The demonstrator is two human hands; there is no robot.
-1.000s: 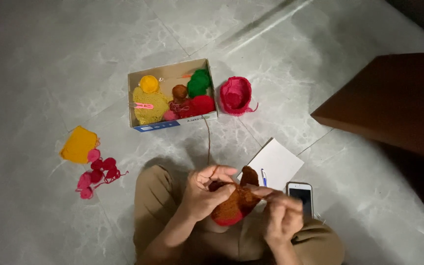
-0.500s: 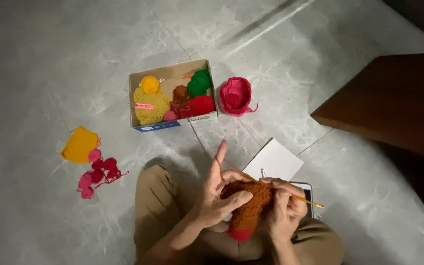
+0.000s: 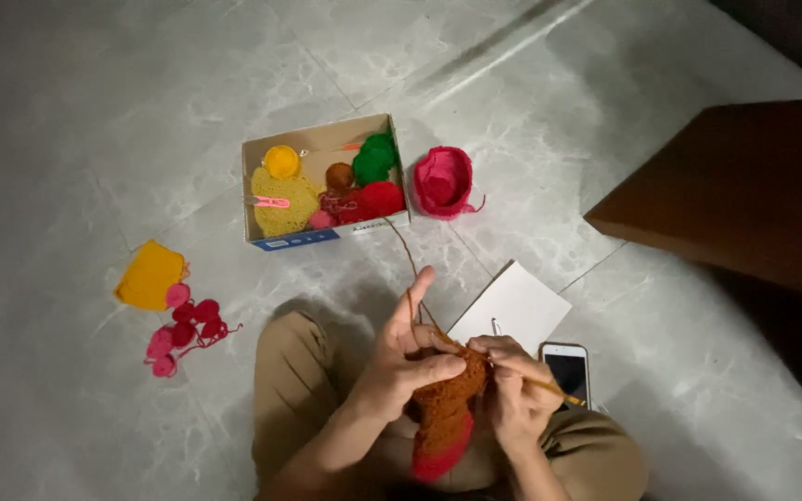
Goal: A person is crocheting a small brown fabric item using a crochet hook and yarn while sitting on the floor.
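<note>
This is looking like a room in a home, with someone sitting on the floor (image 3: 141, 111) rather than at any workstation. Grey marbled tiles are running across the whole view, their grout lines showing. A cardboard box (image 3: 322, 139) is holding balls of yarn and crocheted bits, and more finished pieces are lying loose on the tiles. A smartphone (image 3: 566, 369) and a white card (image 3: 512, 306) are lying beside the knee, and a corner of dark wooden furniture (image 3: 744, 195) is jutting in.

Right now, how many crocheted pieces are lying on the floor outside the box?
2 clear ones: a yellow piece at left, and a pink cup-shaped piece right of the box. Small pink bits cluster beside the yellow piece.
</note>
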